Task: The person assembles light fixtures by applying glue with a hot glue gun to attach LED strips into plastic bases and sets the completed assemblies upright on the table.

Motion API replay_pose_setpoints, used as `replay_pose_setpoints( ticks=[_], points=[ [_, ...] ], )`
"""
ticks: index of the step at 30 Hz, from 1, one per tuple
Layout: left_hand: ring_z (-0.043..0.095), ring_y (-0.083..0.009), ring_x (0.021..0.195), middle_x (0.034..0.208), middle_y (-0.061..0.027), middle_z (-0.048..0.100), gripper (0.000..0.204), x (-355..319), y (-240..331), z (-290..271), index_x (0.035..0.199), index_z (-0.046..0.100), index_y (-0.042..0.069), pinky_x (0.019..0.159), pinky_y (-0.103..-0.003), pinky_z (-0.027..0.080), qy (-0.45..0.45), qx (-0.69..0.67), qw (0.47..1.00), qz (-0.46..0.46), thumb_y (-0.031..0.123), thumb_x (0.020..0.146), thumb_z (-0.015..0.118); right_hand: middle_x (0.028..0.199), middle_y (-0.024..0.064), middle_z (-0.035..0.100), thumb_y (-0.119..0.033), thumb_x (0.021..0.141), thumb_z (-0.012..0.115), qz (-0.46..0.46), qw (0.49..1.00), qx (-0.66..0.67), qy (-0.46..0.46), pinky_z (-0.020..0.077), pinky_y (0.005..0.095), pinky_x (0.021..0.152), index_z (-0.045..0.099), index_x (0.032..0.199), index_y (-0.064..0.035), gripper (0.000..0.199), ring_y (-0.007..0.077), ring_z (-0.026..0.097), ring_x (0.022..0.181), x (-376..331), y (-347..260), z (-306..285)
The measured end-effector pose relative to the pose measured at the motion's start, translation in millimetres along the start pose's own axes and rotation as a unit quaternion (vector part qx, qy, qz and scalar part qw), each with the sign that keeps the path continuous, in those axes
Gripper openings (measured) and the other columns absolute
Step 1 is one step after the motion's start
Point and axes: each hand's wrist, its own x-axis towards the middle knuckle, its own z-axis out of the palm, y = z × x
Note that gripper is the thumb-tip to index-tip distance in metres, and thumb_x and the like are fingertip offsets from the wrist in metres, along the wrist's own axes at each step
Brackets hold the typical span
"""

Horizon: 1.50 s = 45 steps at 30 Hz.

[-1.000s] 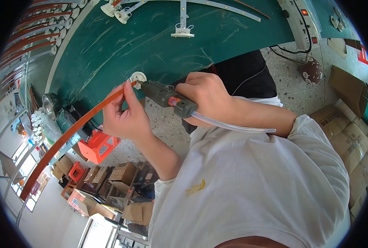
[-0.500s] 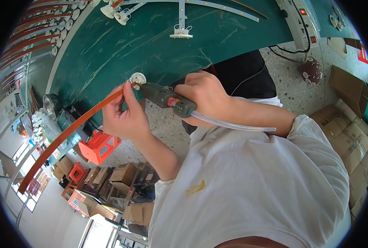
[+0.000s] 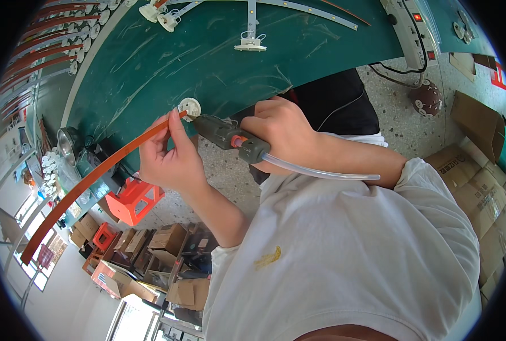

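Note:
My left hand [image 3: 170, 156] pinches the near end of a long, thin orange strip [image 3: 88, 184] that curves away to the lower left. My right hand [image 3: 281, 128] grips a grey pneumatic screwdriver [image 3: 230, 136] with an orange ring and a clear air hose [image 3: 315, 172] trailing to the right. The tool's tip meets the strip's end beside a small white round fitting [image 3: 189, 106] at the edge of the green table [image 3: 207, 62].
On the table lie more white fittings [image 3: 159, 14], pale curved strips [image 3: 304, 11] and a white power strip [image 3: 409, 34]. Orange strips [image 3: 42, 34] are stacked at far left. Below are an orange stool [image 3: 133, 199], cardboard boxes [image 3: 167, 238], and more boxes [image 3: 480, 170] right.
Both hands and the tool stay nearly still at the strip's end; the view has shifted very slightly.

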Motion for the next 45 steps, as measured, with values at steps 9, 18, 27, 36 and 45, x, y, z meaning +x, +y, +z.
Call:
replay_pose_setpoints(
  ticks=[9, 18, 27, 36, 45],
  points=[
    [0.072, -0.0138, 0.072, 0.082, -0.0132, 0.075, 0.011, 0.2, 0.2, -0.3, 0.091, 0.07, -0.006, 0.07, -0.026, 0.058, -0.002, 0.004, 1.0, 0.005, -0.001, 0.086, 0.079, 0.061, 0.0101, 0.058, -0.019, 0.058, 0.076, 0.029, 0.999, 0.03, -0.011, 0.0498, 0.0411, 0.054, 0.064, 0.073, -0.0052, 0.023, 0.0301, 0.06, 0.062, -0.8, -2.3, -4.2],
    [0.073, -0.0153, 0.077, 0.088, -0.0141, 0.076, 0.014, 0.5, -1.7, -2.7, 0.099, 0.07, -0.007, 0.074, -0.025, 0.058, -0.022, 0.007, 1.0, 0.01, -0.004, 0.087, 0.076, 0.059, 0.011, 0.056, -0.014, 0.066, 0.075, 0.018, 0.999, 0.027, 0.011, 0.0459, 0.041, 0.049, 0.061, 0.071, -0.0043, 0.017, 0.0298, 0.057, 0.058, 1.1, -5.5, -5.7],
    [0.073, -0.0156, 0.073, 0.083, -0.0139, 0.076, 0.012, 2.3, -0.6, -1.4, 0.091, 0.07, -0.007, 0.07, -0.027, 0.059, -0.011, 0.004, 1.0, 0.016, 0.0, 0.086, 0.078, 0.064, 0.0114, 0.06, -0.013, 0.069, 0.074, 0.025, 0.999, 0.026, -0.014, 0.0478, 0.0418, 0.055, 0.062, 0.074, -0.0028, 0.017, 0.0327, 0.058, 0.062, 5.3, -13.7, -14.8],
    [0.073, -0.0167, 0.077, 0.086, -0.014, 0.076, 0.012, 0.2, -7.1, -8.9, 0.095, 0.071, -0.007, 0.073, -0.027, 0.059, -0.024, -0.042, 0.999, -0.006, -0.003, 0.085, 0.078, 0.069, 0.0161, 0.06, -0.016, 0.079, 0.077, 0.067, 0.981, 0.143, -0.113, 0.0477, 0.0436, 0.059, 0.063, 0.079, -0.0009, 0.021, 0.0368, 0.06, 0.065, 16.6, -12.0, -58.5],
    [0.075, -0.0237, 0.075, 0.083, -0.0149, 0.076, 0.018, 4.1, -19.8, -22.3, 0.091, 0.073, -0.003, 0.078, -0.038, 0.063, -0.066, -0.069, 0.982, 0.164, -0.008, 0.076, 0.082, 0.068, 0.0135, 0.055, -0.01, 0.077, 0.076, 0.041, 0.974, 0.204, -0.091, 0.039, 0.041, 0.054, 0.06, 0.076, 0.0003, 0.019, 0.0334, 0.054, 0.061, 9.3, 1.9, -82.3]
  ],
)
